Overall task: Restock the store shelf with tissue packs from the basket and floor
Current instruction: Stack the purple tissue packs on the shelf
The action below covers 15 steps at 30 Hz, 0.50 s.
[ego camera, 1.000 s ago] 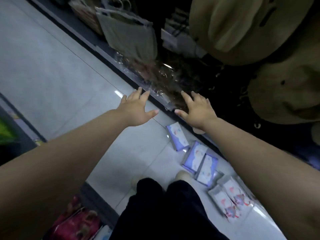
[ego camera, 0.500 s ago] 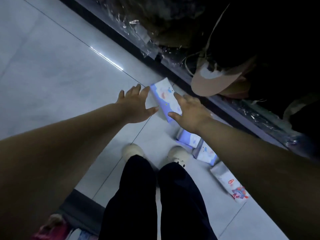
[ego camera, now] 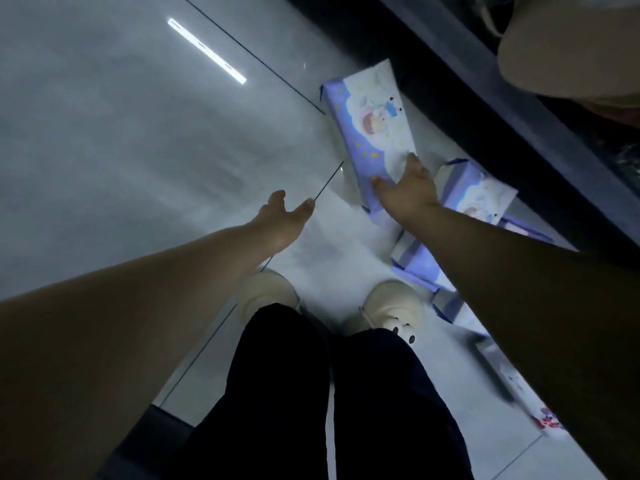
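Floor (ego camera: 121, 150) open left; packs (ego camera: 372, 126) right

Glossy grey tile floor (ego camera: 121, 150), dark grout lines, strip-light glare. Purple-and-white tissue packs (ego camera: 476, 194) clustered along its right side, beside the dark shelf base (ego camera: 485, 116). Cream shoes (ego camera: 391, 306) planted just beside them.

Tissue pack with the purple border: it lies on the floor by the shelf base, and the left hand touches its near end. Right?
No: the head view shows the right hand on the near end of the tissue pack; the left hand is open, off it.
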Tool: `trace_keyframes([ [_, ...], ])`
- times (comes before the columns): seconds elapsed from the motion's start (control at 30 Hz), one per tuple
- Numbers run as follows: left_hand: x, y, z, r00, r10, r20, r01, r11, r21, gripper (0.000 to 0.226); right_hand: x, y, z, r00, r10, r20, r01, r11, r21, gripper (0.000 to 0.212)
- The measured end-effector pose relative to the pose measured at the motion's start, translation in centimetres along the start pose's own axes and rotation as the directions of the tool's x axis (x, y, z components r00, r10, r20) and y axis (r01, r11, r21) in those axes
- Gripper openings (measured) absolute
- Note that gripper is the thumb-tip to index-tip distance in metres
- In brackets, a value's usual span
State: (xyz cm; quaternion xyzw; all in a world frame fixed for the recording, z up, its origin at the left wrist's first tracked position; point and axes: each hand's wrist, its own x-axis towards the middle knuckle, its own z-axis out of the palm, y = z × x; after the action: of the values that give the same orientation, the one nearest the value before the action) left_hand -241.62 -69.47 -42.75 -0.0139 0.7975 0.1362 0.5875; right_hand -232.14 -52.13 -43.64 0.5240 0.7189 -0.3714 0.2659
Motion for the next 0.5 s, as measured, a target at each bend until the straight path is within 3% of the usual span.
trace_keyframes([
  [0.17,1.3,-1.9,0.6,0.988,-0.131,0.082,0.143,0.975,-0.170,0.074,-3.0,-0.9,5.4,0.992,0.031,0.123,-0.043,0.994,0.101,0.071],
  [0.3,3.0,-2.5,0.0,0.980,-0.197,-0.029,0.162,0.874,-0.458,0.083,-2.2,-2.2,4.8,0.984,0.007,-0.180,0.008,0.997,0.080,0.069],
  [0.37,4.0,-2.0,-1.0,0.974,-0.169,-0.153,0.064,0.846,-0.529,0.083,-0.4,-2.8,3.8,0.972,0.079,-0.222,-0.064,0.995,0.076,0.073],
  [0.43,5.2,-1.1,-2.7,0.947,-0.051,-0.316,-0.118,0.863,-0.492,0.082,1.4,-3.3,3.4,0.976,0.211,-0.045,-0.201,0.965,0.169,0.081],
  [0.5,6.4,0.1,-4.7,0.875,0.088,-0.476,-0.293,0.879,-0.376,0.081,2.4,-3.8,3.7,0.955,0.249,0.159,-0.280,0.935,0.218,0.089],
])
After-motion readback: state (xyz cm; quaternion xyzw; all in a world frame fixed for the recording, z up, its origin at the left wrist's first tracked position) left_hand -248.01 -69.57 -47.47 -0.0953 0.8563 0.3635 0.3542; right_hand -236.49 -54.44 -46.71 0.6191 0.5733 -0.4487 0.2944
